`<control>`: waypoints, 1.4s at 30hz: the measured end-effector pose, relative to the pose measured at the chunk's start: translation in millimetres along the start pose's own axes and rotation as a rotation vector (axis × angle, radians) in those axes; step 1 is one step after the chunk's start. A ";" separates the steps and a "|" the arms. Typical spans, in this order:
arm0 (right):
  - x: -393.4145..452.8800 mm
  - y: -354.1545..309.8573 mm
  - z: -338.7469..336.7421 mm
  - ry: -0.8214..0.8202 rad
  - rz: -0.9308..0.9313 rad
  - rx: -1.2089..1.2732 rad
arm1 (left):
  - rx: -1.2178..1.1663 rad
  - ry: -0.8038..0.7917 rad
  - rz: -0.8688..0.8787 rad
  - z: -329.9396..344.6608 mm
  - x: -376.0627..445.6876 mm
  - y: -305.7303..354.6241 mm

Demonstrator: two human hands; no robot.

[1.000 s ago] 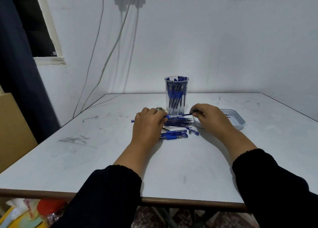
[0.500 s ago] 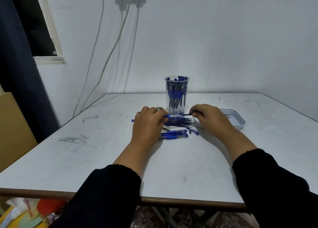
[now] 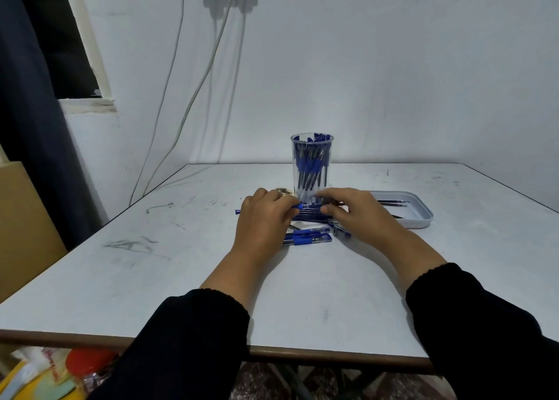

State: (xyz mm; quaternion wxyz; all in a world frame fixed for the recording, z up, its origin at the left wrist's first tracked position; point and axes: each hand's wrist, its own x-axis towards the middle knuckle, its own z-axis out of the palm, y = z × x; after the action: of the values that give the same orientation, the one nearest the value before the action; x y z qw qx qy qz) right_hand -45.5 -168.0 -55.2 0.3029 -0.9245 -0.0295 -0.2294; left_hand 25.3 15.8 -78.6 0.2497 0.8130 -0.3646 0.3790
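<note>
1. Left of centre, on the scuffed white flat counter point(image 3: 151, 278): left hand point(image 3: 266, 218), knuckles up, grip closed round the slim blue-and-clear plastic ballpoint pen point(image 3: 307, 206), with the pen's blue tail poking out to the left of the knuckles.
2. Ballpoint pen held level just above the counter, spanning the gap between both hands.
3. Directly below and nearer: loose heap of matching blue pens point(image 3: 308, 237), lying flat on the counter.
4. Just behind the hands: tall clear plastic tumbler point(image 3: 311, 157), upright, packed with standing blue pens.
5. Right of centre: right hand point(image 3: 357, 215), grip narrow, thumb and fingertips pinching the pen's right end.
6. Far right, near that hand: shallow grey plastic tray point(image 3: 419, 224), with thin dark refills point(image 3: 393, 202) lying inside.
</note>
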 end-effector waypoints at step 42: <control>-0.3 4.1 -10.7 -0.121 0.149 -0.188 | -0.039 -0.059 -0.035 -1.8 0.2 0.0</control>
State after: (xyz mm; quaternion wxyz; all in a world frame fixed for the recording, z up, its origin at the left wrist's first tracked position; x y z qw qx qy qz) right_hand -49.3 -177.5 -49.9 0.2290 -0.9605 0.0427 -0.1520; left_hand 24.6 16.9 -77.4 0.2611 0.8251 -0.3650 0.3433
